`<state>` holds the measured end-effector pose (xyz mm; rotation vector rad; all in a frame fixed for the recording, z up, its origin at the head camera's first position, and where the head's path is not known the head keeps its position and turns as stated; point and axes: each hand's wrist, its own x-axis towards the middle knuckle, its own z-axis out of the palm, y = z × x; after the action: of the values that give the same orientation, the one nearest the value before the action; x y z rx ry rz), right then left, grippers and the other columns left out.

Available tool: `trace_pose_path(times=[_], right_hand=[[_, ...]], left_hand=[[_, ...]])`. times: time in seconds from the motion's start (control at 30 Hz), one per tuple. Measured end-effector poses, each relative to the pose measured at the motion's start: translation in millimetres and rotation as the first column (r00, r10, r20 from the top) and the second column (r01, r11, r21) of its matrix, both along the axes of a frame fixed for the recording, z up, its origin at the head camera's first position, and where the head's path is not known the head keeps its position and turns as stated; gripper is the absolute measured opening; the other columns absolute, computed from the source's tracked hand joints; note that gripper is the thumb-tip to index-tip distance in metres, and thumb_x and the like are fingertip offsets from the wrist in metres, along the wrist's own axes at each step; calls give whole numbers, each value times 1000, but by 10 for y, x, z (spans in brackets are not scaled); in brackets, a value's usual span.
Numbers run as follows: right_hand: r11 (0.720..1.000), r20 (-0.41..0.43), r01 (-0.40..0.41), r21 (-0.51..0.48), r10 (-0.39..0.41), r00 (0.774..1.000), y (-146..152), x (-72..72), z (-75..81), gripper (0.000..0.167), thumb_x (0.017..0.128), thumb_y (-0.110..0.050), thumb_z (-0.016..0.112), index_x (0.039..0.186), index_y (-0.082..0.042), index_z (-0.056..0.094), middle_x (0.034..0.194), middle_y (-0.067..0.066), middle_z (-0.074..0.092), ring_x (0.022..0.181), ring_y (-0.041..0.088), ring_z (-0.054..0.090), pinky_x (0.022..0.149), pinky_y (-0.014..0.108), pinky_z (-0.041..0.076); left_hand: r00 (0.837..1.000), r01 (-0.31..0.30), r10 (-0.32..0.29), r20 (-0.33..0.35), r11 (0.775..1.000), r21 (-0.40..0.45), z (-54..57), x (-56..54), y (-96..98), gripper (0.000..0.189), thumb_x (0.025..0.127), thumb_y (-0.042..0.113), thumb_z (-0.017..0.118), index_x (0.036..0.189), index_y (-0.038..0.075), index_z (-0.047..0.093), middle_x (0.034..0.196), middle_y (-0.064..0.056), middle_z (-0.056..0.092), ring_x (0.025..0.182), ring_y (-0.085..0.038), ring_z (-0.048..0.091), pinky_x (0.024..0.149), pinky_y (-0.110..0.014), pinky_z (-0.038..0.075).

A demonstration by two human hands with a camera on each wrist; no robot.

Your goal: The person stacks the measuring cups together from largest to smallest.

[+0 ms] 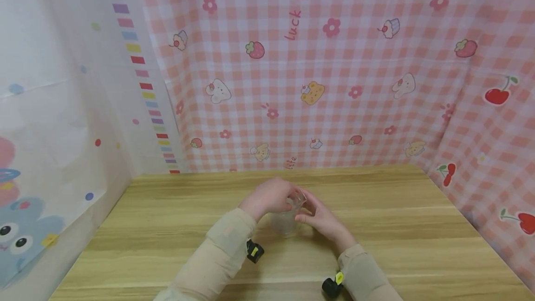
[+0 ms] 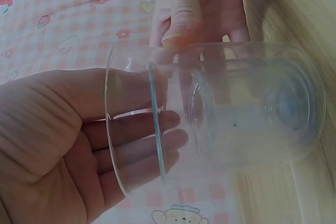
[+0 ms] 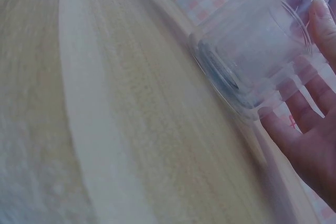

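A clear beaker (image 1: 285, 224) with a pouring lip stands tilted in the head view, low over the table. Through its wall in the left wrist view, further round rims show, so smaller clear vessels (image 2: 202, 114) seem nested inside. My right hand (image 1: 323, 219) grips the outer beaker from the right, thumb on one side and fingers round the other. At the mouth, my left hand (image 1: 273, 196) reaches inside with its fingers (image 2: 139, 148) fairly straight. Their tips end close to the innermost rim; contact is unclear through the clear walls. In the right wrist view the beaker's base (image 3: 223, 77) faces the tabletop.
A wood-grain table (image 1: 167, 226) lies under both hands. Pink checked cloth (image 1: 267, 73) hangs behind and at the right, with a white patterned cloth (image 1: 62, 82) on the left. Black wrist cameras (image 1: 254, 251) sit on both sleeves.
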<state>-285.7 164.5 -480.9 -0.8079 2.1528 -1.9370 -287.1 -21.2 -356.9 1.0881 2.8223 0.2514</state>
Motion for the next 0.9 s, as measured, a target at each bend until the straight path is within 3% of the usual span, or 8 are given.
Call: trace_pose_path(times=[0.37,0.7,0.9], right_hand=[[1000,-6,-3,-25,3,1000,-6,-4,-19,78,90,-8,72,153,4,26,152,28,34,134,47,38,108,56,35],[1000,-13,1,-20,-1,1000,6,-4,-23,77,90,-9,71,152,5,27,151,29,35,133,45,39,108,53,35],[1000,-4,4,-6,-4,1000,5,2,-6,76,91,-10,72,152,3,28,151,27,37,134,42,40,108,52,36]], left_hand=[[996,20,-17,-89,999,34,-42,18,-32,23,86,16,76,109,17,76,106,5,73,98,-13,66,87,-28,53],[992,9,0,-128,997,70,-78,49,-47,25,89,18,74,114,19,74,108,6,72,95,-11,66,83,-27,54],[986,39,-20,-166,993,111,-99,70,-88,31,88,15,74,118,16,72,105,3,72,91,-10,66,79,-26,54]])
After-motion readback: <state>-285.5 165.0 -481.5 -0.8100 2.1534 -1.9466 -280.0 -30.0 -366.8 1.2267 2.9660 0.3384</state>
